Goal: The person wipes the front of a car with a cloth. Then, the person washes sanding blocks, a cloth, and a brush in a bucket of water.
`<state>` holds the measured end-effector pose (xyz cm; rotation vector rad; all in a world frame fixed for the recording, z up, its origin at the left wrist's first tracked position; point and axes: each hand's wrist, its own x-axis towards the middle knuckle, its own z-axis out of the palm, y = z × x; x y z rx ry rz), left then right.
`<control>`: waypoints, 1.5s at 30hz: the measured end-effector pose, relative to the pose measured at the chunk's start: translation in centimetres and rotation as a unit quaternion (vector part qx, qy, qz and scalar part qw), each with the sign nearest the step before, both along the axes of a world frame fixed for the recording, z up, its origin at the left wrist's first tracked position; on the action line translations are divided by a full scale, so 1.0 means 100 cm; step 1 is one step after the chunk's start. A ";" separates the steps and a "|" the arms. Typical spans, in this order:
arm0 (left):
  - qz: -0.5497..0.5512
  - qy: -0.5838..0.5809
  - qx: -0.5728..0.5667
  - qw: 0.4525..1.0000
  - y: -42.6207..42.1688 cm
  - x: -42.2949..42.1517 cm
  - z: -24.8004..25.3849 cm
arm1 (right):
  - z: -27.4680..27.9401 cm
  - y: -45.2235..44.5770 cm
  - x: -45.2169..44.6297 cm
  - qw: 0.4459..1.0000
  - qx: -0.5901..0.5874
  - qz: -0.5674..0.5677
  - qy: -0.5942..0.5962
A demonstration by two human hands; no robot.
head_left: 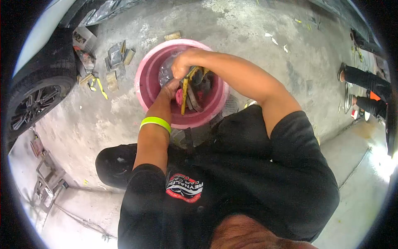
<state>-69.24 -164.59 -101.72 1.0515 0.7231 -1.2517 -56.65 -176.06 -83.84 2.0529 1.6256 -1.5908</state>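
Observation:
A pink plastic tub (141,79) stands on the floor in front of me, and both my hands are over its inside. My right hand (185,62) is closed and bent down at the wrist, close above my left hand (171,87). The left one, below a lime-green wristband (156,122), also looks closed. What they grip is hidden by the fingers. Clear plastic (165,71) shows beside them in the tub. Near my left hand lie a yellow strip-like piece (184,97), a bright pink item (179,96) and grey-brown bars (192,99).
A car wheel (35,106) is at the left. Scraps of tape and paper (117,54) lie on the concrete floor beyond the tub. A wooden block (172,36) sits by the far rim. Another person's legs (367,81) show at the right. A small stand (47,178) is at lower left.

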 end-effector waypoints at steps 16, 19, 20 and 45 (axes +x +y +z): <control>0.179 -0.100 -0.064 0.977 -0.036 0.038 0.027 | 0.041 -0.027 0.014 0.967 0.144 -0.165 -0.126; 0.133 -0.108 -0.034 0.985 -0.035 0.032 0.015 | 0.021 -0.026 0.013 0.972 0.118 -0.167 -0.117; 0.125 -0.109 -0.029 0.986 -0.034 0.032 0.014 | 0.006 -0.023 0.018 0.971 0.122 -0.171 -0.115; -0.328 -0.310 0.118 0.884 -0.039 0.013 0.070 | 0.033 -0.053 0.046 0.803 0.241 -0.432 0.333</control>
